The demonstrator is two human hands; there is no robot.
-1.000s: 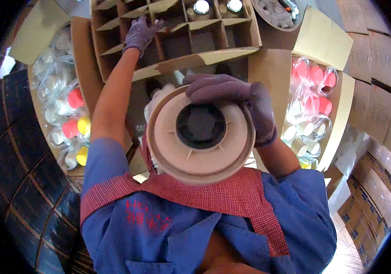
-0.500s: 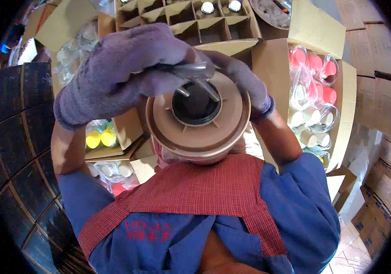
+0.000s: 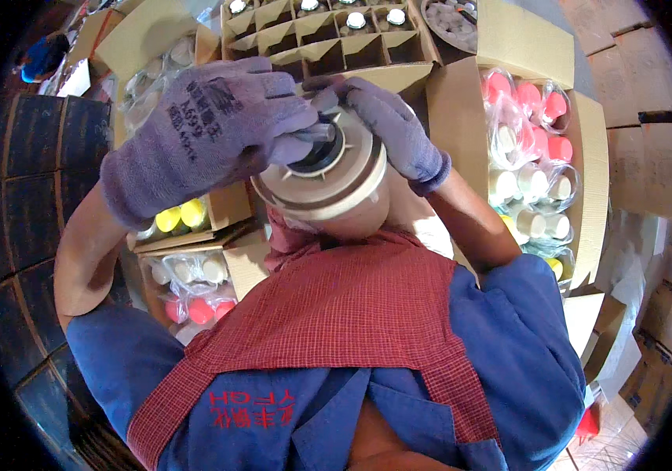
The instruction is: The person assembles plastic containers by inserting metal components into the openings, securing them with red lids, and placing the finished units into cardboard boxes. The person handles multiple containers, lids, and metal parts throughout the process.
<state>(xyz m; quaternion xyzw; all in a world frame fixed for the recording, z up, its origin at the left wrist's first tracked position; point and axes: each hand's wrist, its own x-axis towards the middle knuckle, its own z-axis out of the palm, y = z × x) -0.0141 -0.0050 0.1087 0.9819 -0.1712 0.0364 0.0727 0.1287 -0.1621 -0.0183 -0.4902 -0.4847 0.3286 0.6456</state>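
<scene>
We see the round, pale vessel (image 3: 312, 196) just above the middle of the view, a little toward 11 o'clock, tilted in front of the red checked apron (image 3: 328, 306). The gloved left hand (image 3: 210, 129) reaches in from the 10 o'clock side, fingers bunched around a short, shiny piece (image 3: 320, 132) over the dark hub (image 3: 326, 161). The gloved right hand (image 3: 391, 129) lies bent over the vessel's rim at its 1 o'clock; we cannot tell whether those fingers grip or only steady.

We judge the piece to be light, stiff and smooth, apt to slip in cloth gloves; if it is glass, it may chip, but we cannot tell the material. We would pinch it by its sides, away from the end. The vessel looks rigid and bulkier, so we would hold it by the broad rim, at 2 and 8 o'clock, rather than by the hub.
</scene>
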